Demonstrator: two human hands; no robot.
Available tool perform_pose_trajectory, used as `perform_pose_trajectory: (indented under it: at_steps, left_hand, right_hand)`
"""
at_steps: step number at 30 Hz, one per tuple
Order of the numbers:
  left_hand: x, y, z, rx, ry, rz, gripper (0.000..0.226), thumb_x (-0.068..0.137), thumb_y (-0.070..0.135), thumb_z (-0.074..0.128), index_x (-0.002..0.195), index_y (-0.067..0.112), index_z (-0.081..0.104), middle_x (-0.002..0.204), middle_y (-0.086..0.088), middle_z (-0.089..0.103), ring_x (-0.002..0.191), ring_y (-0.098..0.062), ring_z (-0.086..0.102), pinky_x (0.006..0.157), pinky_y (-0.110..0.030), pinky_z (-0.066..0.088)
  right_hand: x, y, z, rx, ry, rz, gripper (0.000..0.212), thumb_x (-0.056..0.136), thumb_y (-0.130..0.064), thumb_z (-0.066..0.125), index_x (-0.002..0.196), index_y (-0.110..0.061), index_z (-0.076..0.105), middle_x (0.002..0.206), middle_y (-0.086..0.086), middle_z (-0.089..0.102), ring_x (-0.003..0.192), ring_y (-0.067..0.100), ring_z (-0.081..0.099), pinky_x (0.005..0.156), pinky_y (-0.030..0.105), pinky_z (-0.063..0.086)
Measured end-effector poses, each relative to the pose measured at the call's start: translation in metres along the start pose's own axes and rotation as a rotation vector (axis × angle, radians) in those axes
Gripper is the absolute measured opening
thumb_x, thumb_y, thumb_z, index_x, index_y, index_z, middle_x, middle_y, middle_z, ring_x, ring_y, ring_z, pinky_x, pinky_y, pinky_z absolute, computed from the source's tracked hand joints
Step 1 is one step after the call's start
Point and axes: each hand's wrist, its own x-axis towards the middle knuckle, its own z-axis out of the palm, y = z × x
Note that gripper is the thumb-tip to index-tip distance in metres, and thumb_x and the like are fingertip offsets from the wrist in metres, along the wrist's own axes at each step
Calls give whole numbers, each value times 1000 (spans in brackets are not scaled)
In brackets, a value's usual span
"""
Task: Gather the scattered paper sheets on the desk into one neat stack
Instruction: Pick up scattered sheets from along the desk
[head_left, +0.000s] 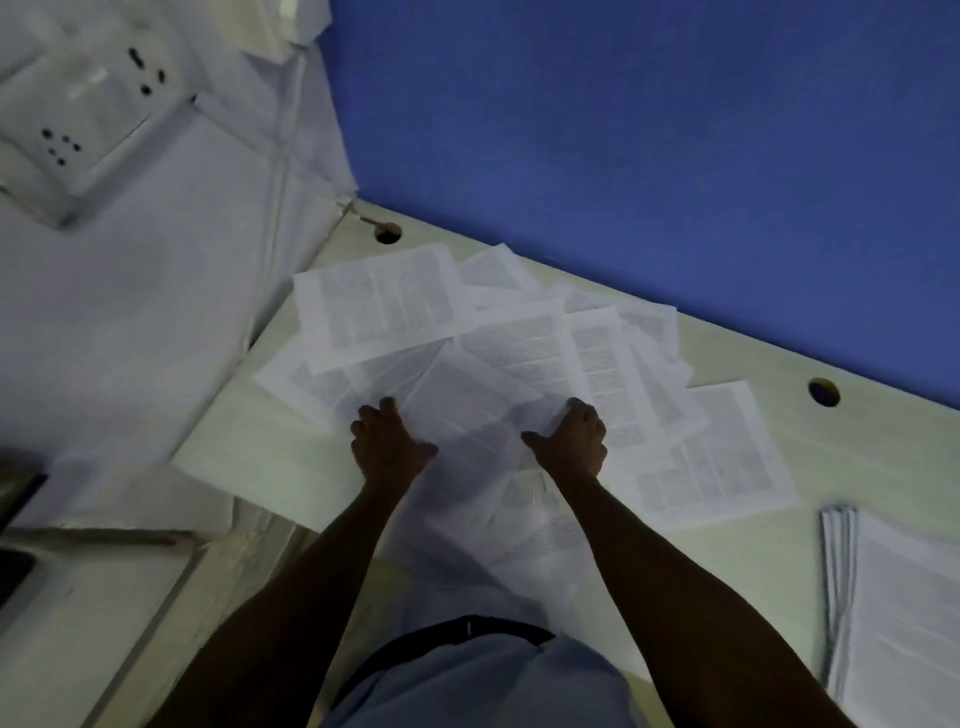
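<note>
Pale green bench (291, 457) against a blue wall (623, 156); printed sheets (379, 306) fanned out across it, overlapping at every angle. Taking the far cable hole (388, 233) in the bench as the mark: the spread starts just near-side of it and runs rightward along the wall to the last sheet (722, 457), which lies well right of the hole and nearer the person. A separate squared pile of paper (893, 597) sits at the bench's right edge, apart from the loose spread.

Both hands are on one blurred sheet (467, 410) in the middle of the mess, on the near side of the hole. Left hand (387, 447) lies on its left edge, fingers (387, 408) mostly straight and a little spread, thumb out toward the sheet. Right hand (571, 441) is at its right edge, fingers (587, 415) curled; it looks like a pinch on the paper, though blur makes that uncertain.

Judgement: gathering is at an early stage, with most sheets still loose. To do this step well, sweep inward with flat palms from both sides rather than lifting single pages, keep the print facing one way, and avoid creasing the overlapped corners. Once bunched, stand the bundle on its long edge and tap it on the bench to square it.
</note>
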Motion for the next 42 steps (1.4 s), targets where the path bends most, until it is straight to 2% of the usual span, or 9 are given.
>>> perform_pose_trajectory:
  at_steps: [4, 8, 13, 16, 20, 27, 34, 38, 42]
  left_hand:
    - [8, 14, 6, -80, -96, -44, 108, 62, 59, 85, 142, 9, 32, 133, -18, 50, 124, -39, 49, 100, -52, 46]
    - [10, 25, 8, 31, -63, -52, 74, 72, 63, 76, 121, 9, 59, 129, -17, 51, 119, -36, 48, 97, -46, 43]
    - [16, 52, 9, -326, 16, -83, 39, 91, 28, 67, 118, 2, 59, 121, -20, 60, 107, -36, 61, 82, -41, 50]
    - [19, 75, 6, -468, 68, -197, 37, 95, 22, 62, 123, -2, 55, 125, -26, 53, 106, -40, 60, 83, -43, 49]
    - [26, 93, 11, -552, -26, -335, 58, 92, 19, 62, 140, -3, 37, 138, -29, 39, 119, -42, 52, 95, -45, 49]
    - [24, 122, 23, -439, -137, -287, 88, 74, 19, 83, 138, 0, 25, 136, -25, 40, 120, -40, 51, 94, -44, 50]
    - [38, 129, 31, -362, -172, -37, 57, 83, 21, 74, 132, 2, 53, 135, -18, 56, 120, -35, 56, 97, -41, 49]
    - [49, 129, 25, -345, -231, 86, 47, 89, 16, 65, 132, 1, 55, 133, -18, 58, 122, -36, 56, 101, -39, 47]
    - [37, 133, 28, -316, -160, 88, 39, 85, 12, 67, 120, -1, 57, 122, -21, 63, 112, -36, 60, 92, -38, 50]
  right_hand:
    - [8, -4, 4, -42, 19, 79, 116, 69, -67, 83, 152, -8, 26, 150, 15, 39, 137, 38, 40, 107, 54, 41]
    - [22, -2, -2, 33, 37, 102, 82, 86, -62, 70, 141, -9, 39, 137, 16, 55, 125, 39, 54, 104, 52, 42]
    - [29, 8, -10, -22, 104, 5, 53, 94, -59, 61, 119, -13, 65, 117, 13, 66, 114, 36, 60, 97, 49, 50]
    - [39, 14, -16, -145, 169, -16, 48, 92, -54, 65, 113, -12, 73, 126, 15, 60, 122, 37, 53, 101, 53, 48]
    - [53, 28, -24, -114, 64, 118, 98, 73, -60, 83, 144, -11, 37, 155, 20, 33, 145, 40, 31, 112, 57, 39]
    - [55, 15, -27, 13, 38, 60, 77, 87, -70, 61, 130, -7, 50, 128, 17, 57, 120, 39, 55, 99, 53, 50]
    - [52, 2, -25, 305, -100, 31, 70, 98, -75, 33, 96, -17, 74, 96, 4, 72, 94, 25, 68, 92, 40, 53]
    - [59, 18, -31, 153, 263, 128, 62, 99, -67, 41, 124, -14, 64, 131, 16, 60, 124, 36, 54, 106, 50, 45]
    - [71, 31, -46, 1, 112, 211, 74, 98, -66, 43, 142, -6, 44, 146, 20, 45, 138, 39, 39, 111, 55, 36]
